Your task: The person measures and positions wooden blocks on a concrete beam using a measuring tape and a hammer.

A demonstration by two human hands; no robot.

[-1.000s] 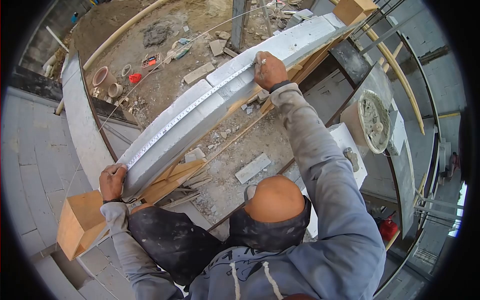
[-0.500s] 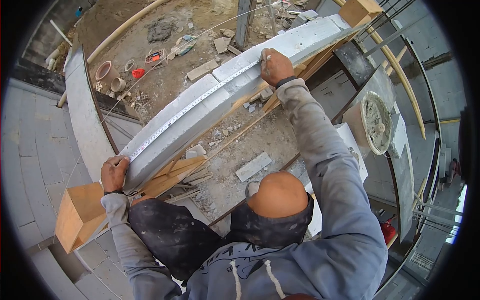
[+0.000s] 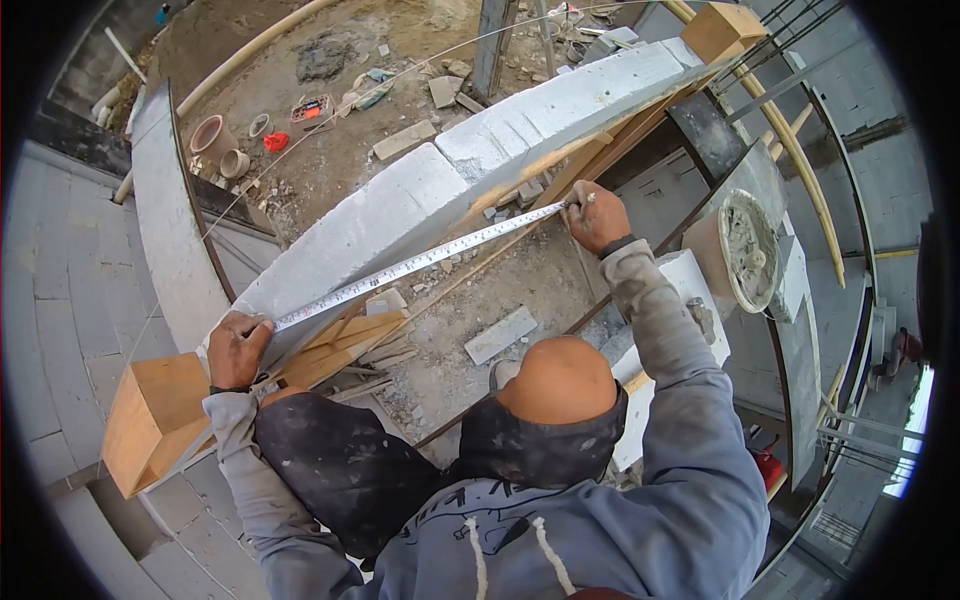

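Observation:
A white tape measure [image 3: 420, 262] is stretched between my two hands, in front of a pale block wall [image 3: 370, 225]. My left hand [image 3: 238, 350] is closed on its left end, at the near left end of the wall. Closed on the other end, my right hand [image 3: 598, 218] is off the wall, over the gap on its near side. The tape slants up to the right, its right part clear of the wall's top.
A bucket of grey mortar [image 3: 748, 255] stands at the right. Wooden boxes sit at the wall's left [image 3: 160, 415] and far right [image 3: 722, 30] ends. Timber boards [image 3: 340, 345] lean below the wall. A thin string crosses above. Rubble and pots lie on the ground beyond.
My right hand has moved right and toward me, bringing the tape off the wall's top. My left hand has shifted slightly right and down, still holding the tape.

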